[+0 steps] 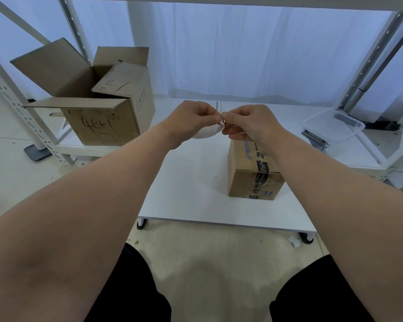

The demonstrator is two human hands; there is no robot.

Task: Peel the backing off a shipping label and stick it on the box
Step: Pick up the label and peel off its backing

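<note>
1. The left hand (191, 119) and the right hand (249, 126) are held up close together above the white surface (184, 196), with their fingertips meeting.
2. Both hands pinch the label (207, 134) between curled thumb and fingers, at the one spot where the hands touch.
3. The label is a white sheet that bows downward under the left hand. Most of it is hidden behind that hand's palm.
4. At this size I cannot tell whether the backing has started to part from the label.
5. The box (251, 182) stands on the surface directly below the right hand, its far end covered by the right wrist. It is closed brown cardboard with blue lettering on top, and a dark printed tape strip runs over the top and down the near face.
6. No hand touches the box.
7. Left of the left hand and a little beyond it, a larger carton (98, 105) sits on the low shelf of a white rack (16, 105). Its flaps are open and there is handwriting on its side.
8. Right of the right hand, well apart, a clear plastic tub (333, 126) rests on the same low shelf.
9. Beyond both hands hangs a white curtain (242, 49).
</note>
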